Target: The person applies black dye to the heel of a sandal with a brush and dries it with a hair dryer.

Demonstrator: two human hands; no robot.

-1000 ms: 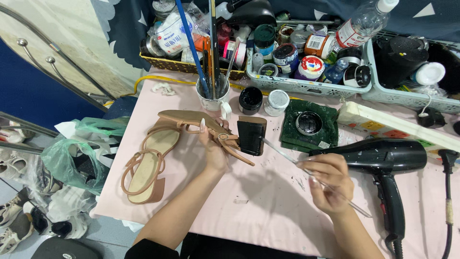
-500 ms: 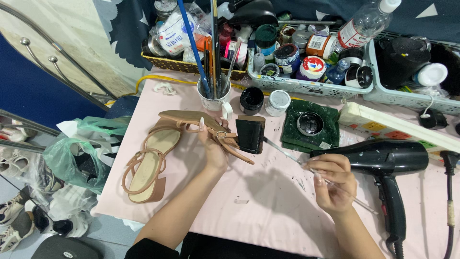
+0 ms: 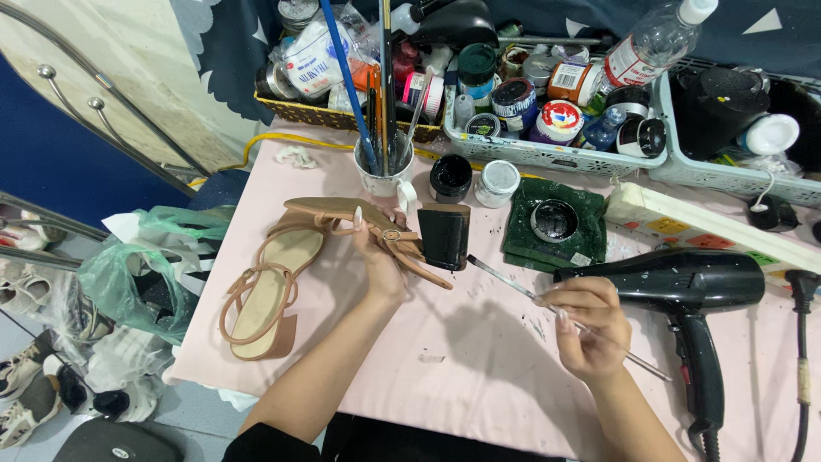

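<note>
My left hand (image 3: 376, 257) grips a tan strappy sandal (image 3: 342, 214) by its sole and straps, holding it on its side above the pink table cover (image 3: 462, 376). The sandal's block heel (image 3: 444, 235) is black and points right. My right hand (image 3: 586, 329) pinches a thin paintbrush (image 3: 513, 284) whose tip points toward the black heel, a short gap away. A second tan sandal (image 3: 261, 295) lies flat on the table to the left of my left hand.
A black hair dryer (image 3: 676, 287) lies right of my right hand. Behind are a cup of brushes (image 3: 382, 171), small paint jars (image 3: 473, 178), a green cloth with a black dish (image 3: 554, 220) and baskets of paint pots (image 3: 547, 111). Plastic bags (image 3: 128, 282) hang off the left edge.
My right hand has drawn the brush slightly away from the black heel, down and to the right. The left hand keeps the sandal in about the same place.
</note>
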